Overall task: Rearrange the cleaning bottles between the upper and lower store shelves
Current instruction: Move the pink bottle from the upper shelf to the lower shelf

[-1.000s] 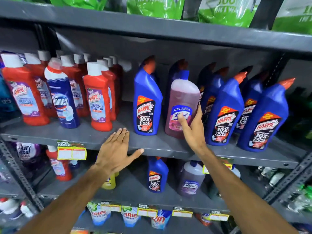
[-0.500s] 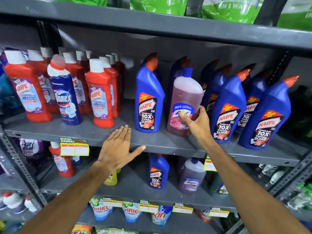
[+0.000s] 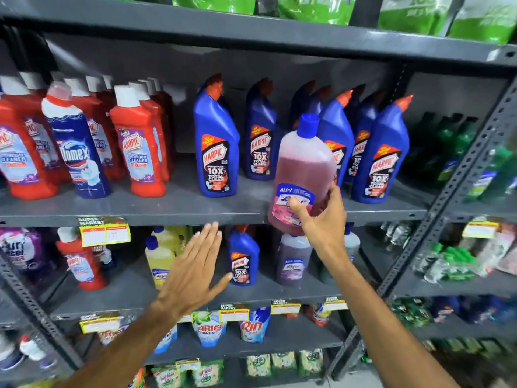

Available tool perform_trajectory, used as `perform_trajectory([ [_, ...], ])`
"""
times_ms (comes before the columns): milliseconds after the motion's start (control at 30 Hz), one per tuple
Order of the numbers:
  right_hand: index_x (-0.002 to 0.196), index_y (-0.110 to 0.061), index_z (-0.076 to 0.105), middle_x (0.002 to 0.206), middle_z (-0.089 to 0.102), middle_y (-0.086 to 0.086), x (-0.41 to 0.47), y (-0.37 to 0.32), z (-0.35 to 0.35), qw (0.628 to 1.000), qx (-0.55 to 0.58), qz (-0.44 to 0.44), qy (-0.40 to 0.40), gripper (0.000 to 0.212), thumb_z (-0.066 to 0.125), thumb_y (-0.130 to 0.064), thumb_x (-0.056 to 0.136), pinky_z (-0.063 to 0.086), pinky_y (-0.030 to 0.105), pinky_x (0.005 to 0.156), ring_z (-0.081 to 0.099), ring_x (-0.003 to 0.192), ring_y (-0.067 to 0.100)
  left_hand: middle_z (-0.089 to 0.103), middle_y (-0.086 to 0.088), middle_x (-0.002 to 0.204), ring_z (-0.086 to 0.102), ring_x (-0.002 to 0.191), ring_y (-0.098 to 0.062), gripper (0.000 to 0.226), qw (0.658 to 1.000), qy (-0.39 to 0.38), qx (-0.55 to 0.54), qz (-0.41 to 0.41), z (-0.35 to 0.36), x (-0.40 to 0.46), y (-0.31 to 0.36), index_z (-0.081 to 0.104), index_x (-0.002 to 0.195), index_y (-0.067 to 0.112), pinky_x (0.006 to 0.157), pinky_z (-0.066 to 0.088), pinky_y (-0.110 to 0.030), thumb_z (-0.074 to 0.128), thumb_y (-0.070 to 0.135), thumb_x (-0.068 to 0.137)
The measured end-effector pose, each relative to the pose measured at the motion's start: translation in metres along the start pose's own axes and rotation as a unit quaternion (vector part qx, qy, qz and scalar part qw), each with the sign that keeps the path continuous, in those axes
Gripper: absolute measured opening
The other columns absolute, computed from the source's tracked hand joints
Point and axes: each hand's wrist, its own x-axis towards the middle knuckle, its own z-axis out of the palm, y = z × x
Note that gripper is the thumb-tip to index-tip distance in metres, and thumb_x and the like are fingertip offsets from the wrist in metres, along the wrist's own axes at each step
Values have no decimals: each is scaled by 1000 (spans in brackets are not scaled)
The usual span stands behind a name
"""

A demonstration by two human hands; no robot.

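My right hand (image 3: 321, 217) grips a pink cleaner bottle (image 3: 303, 169) with a blue cap, holding it tilted in front of the upper shelf's (image 3: 167, 214) front edge, its base below the lip. My left hand (image 3: 195, 267) hovers flat with fingers spread in front of the lower shelf (image 3: 126, 298), holding nothing. Blue Harpic bottles (image 3: 216, 152) stand on the upper shelf's right half, red Harpic bottles (image 3: 140, 152) and a Domex bottle (image 3: 78, 152) on its left. The lower shelf carries a small blue Harpic bottle (image 3: 243, 259), a purple bottle (image 3: 293, 259), a yellow bottle (image 3: 161, 261) and a red bottle (image 3: 81, 261).
Green pouches (image 3: 313, 9) fill the top shelf. Detergent packs (image 3: 208, 329) sit below the lower shelf. A slotted metal upright (image 3: 458, 180) divides this bay from green bottles (image 3: 453, 147) at the right. Yellow price tags (image 3: 105, 233) hang on the shelf edges.
My right hand has pulled the pink bottle off the upper shelf, forward and down past its front edge. My left hand dropped from the upper shelf edge to lower-shelf height.
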Motion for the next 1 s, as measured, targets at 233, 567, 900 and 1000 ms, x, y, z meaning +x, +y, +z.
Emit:
perform_trajectory([
  [233, 116, -29, 57, 96, 73, -23, -63, 48, -23, 999, -33, 37, 11, 64, 89, -47, 64, 56, 13, 75, 73, 88, 2, 12, -24, 173, 17, 162, -36, 98, 990, -124, -40, -48, 59, -38, 4, 18, 162, -7, 130, 22, -49, 24, 72, 102],
  [567, 113, -19, 59, 97, 75, -10, -129, 173, 16, 985, -26, 160, 55, 70, 92, -50, 59, 56, 13, 67, 73, 79, -2, 13, -27, 171, 16, 160, -38, 108, 973, -202, -81, -74, 165, -51, -10, 21, 160, -9, 131, 18, -48, 17, 79, 97],
  [900, 118, -9, 55, 107, 73, -3, -134, 273, 93, 976, -11, 180, 121, 59, 95, -7, 75, 63, 24, 81, 72, 87, 2, 8, -32, 171, 15, 161, -42, 119, 963, -251, -78, -64, 247, -42, -26, 13, 161, -10, 132, 16, -50, 16, 83, 87],
  [1000, 117, -12, 55, 107, 72, -3, -134, 281, 109, 971, -5, 188, 149, 59, 96, -9, 74, 62, 25, 81, 71, 88, 0, -3, -29, 172, 4, 163, -38, 123, 959, -265, -81, -65, 260, -36, -29, 3, 162, -8, 134, 8, -47, 9, 87, 85],
])
